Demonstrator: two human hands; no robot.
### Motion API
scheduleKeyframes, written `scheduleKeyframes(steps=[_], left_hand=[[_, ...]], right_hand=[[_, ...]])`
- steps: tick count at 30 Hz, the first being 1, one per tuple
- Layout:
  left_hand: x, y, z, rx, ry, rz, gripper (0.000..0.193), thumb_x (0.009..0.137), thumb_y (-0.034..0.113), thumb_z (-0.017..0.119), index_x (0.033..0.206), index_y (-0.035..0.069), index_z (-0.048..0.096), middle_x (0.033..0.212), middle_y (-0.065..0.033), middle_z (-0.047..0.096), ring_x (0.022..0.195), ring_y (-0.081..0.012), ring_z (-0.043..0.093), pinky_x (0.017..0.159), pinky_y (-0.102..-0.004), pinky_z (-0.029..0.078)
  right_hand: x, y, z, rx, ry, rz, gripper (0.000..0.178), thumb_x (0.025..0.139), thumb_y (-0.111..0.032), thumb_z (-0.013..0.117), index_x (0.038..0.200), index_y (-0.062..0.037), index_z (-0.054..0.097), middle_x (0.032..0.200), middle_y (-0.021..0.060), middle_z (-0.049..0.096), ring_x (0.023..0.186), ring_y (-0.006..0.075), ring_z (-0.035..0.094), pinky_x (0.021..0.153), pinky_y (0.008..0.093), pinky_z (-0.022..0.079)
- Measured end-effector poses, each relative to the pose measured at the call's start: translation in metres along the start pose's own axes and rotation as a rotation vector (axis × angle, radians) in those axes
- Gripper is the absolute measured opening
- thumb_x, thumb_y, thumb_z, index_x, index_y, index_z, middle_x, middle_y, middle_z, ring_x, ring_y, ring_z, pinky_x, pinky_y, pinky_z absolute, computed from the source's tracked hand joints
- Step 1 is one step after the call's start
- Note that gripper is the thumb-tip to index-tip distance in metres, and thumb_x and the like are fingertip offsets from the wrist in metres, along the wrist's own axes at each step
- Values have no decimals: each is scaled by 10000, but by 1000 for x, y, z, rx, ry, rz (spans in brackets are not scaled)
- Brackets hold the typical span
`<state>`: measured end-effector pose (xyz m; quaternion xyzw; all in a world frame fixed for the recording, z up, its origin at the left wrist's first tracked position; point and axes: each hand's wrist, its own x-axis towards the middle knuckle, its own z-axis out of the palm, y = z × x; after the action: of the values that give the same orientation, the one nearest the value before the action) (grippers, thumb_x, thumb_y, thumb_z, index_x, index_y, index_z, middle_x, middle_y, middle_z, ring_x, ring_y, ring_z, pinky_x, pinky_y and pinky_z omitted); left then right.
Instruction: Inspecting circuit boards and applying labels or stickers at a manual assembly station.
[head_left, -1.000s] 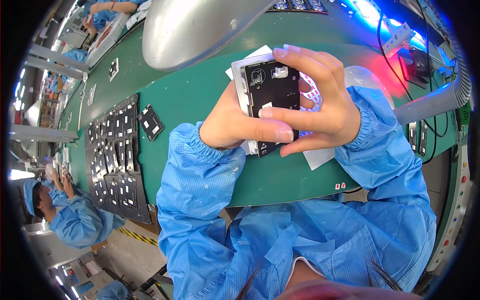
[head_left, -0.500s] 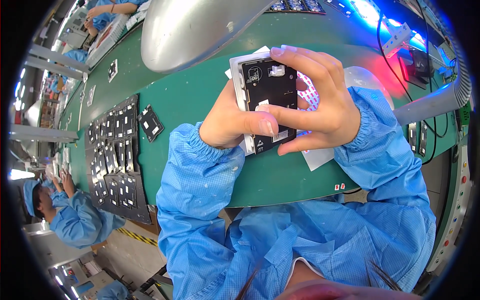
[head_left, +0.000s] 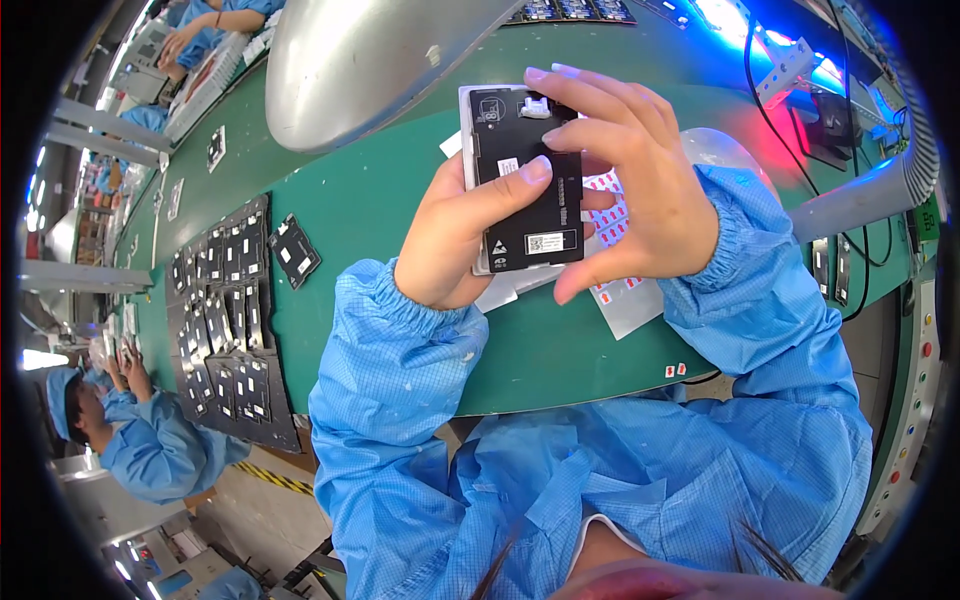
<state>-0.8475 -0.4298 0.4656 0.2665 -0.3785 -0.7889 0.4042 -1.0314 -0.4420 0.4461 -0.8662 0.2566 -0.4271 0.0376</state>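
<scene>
My left hand (head_left: pixel 447 230) grips a flat black circuit board (head_left: pixel 515 215) with a pale plate or frame along its left edge, the thumb laid across the face. A white connector sits near its top, and white labels are on its face. My right hand (head_left: pixel 640 180) is at the board's right side, fingers stretched and apart. Its index fingertip rests on or just above the face below the connector, while the thumb is away from the lower right corner. Behind the hands lies a white sheet of red arrow stickers (head_left: pixel 625 295), partly covered.
Left on the green table (head_left: pixel 380 200) a dark mat (head_left: pixel 270 375) holds rows of similar boards, with one loose board (head_left: pixel 294 250) beside it. A large silver lamp hood (head_left: pixel 360 70) hangs ahead. A grey hose arm (head_left: pixel 850 205) and cables are at right. Co-workers sit at left.
The board has turned slightly more upright and shifted a little left. My left thumb has moved up its face. My right index finger has gone from the lower face up toward the connector.
</scene>
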Motion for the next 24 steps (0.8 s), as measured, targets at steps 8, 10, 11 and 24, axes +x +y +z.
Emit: scheduleKeyframes(steps=[8, 10, 11, 24], left_hand=[[3, -9, -23, 568, -81, 4, 291, 782, 92, 568, 1052, -16, 549, 927, -72, 614, 824, -121, 581, 742, -265, 476], [5, -10, -26, 644, -151, -1, 296, 776, 84, 551, 1053, -20, 536, 915, -68, 604, 821, -129, 569, 742, -273, 473], [4, -9, -24, 709, -168, -1, 297, 765, 87, 539, 1041, -23, 526, 887, -77, 595, 796, -139, 557, 721, -282, 465], [1, -3, -19, 1100, -221, -9, 233, 773, 60, 544, 993, -10, 575, 799, -43, 592, 688, -122, 532, 630, -264, 445]], right_hand=[[0, 10, -6, 482, -65, 323, 533, 826, -272, 520, 1248, 28, 390, 1217, 163, 480, 1153, 242, 442, 986, 351, 301], [-2, 6, -1, 575, -40, 359, 441, 853, -209, 498, 1222, 27, 440, 1157, 141, 529, 1100, 224, 487, 945, 337, 351], [-1, 5, -3, 600, -111, 354, 411, 862, -177, 492, 1219, 22, 446, 1127, 137, 546, 1066, 223, 509, 919, 326, 376], [-6, 0, -7, 461, -129, 266, 260, 839, -102, 543, 1074, 9, 551, 979, 136, 606, 912, 223, 584, 807, 319, 446]])
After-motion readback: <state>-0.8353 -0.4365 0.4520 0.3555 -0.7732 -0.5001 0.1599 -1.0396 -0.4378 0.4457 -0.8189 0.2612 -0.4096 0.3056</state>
